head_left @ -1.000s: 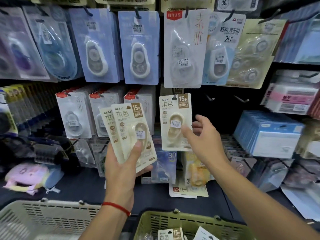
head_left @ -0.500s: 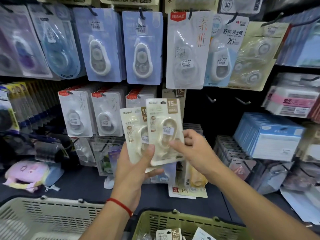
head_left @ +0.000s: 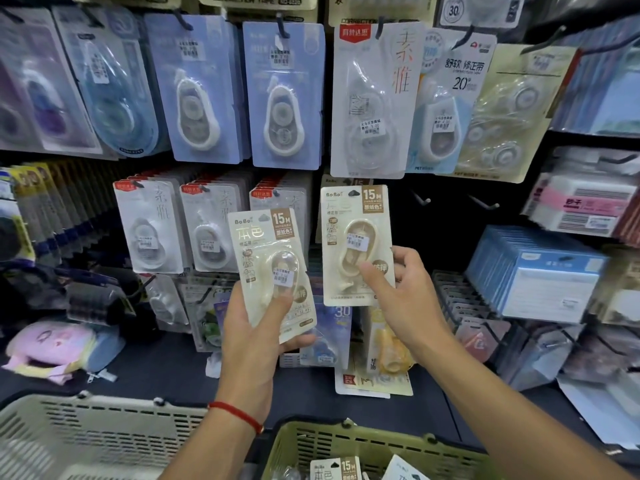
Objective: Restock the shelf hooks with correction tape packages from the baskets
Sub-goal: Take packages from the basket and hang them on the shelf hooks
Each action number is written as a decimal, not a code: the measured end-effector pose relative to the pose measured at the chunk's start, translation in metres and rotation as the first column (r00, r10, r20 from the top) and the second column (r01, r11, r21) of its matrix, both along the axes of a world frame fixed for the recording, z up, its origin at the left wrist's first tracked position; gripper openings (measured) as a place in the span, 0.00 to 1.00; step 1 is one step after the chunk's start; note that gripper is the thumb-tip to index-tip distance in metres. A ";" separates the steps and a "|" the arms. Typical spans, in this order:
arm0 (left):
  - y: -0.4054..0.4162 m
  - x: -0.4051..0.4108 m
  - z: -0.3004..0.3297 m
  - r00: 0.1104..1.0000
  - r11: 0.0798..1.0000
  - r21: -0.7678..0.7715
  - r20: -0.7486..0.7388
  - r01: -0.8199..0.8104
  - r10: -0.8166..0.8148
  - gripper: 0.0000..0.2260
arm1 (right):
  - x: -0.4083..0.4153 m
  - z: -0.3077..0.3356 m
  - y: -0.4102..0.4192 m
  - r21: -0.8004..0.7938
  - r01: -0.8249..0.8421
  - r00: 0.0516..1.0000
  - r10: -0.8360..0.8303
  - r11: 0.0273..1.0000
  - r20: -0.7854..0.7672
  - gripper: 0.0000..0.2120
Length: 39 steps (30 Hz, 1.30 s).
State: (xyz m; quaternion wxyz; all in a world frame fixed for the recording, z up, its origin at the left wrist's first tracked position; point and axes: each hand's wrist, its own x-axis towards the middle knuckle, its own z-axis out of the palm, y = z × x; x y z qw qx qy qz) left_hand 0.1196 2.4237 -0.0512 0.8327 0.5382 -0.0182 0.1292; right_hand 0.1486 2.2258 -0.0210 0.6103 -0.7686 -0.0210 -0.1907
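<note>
A shelf wall (head_left: 450, 237) of hooks fills the far side, hung with rows of blister-packed correction tapes: blue cards (head_left: 284, 95) along the top, white cards with red tabs (head_left: 149, 226) in the row below on the left. Two bare hooks (head_left: 420, 199) jut out to the right of centre. At the near edge stand two baskets, a pale grey basket (head_left: 97, 434) on the left and a green basket (head_left: 381, 445) on the right; the green one holds more cream packages (head_left: 337, 469). The left hand (head_left: 254, 334) grips a cream correction tape package (head_left: 268, 258), thumb pressed on its front. The right hand (head_left: 408, 299) pinches a second cream package (head_left: 356, 244) by its lower right corner, holding it upright up against the shelf wall, just left of the bare hooks. A red string bracelet (head_left: 237, 414) circles the left wrist.
</note>
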 end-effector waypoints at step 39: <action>-0.015 0.001 -0.001 0.976 0.952 0.262 0.103 0.157 -0.190 0.20 | 0.001 0.000 0.008 -0.058 -0.055 0.997 0.058 0.997 0.053 0.19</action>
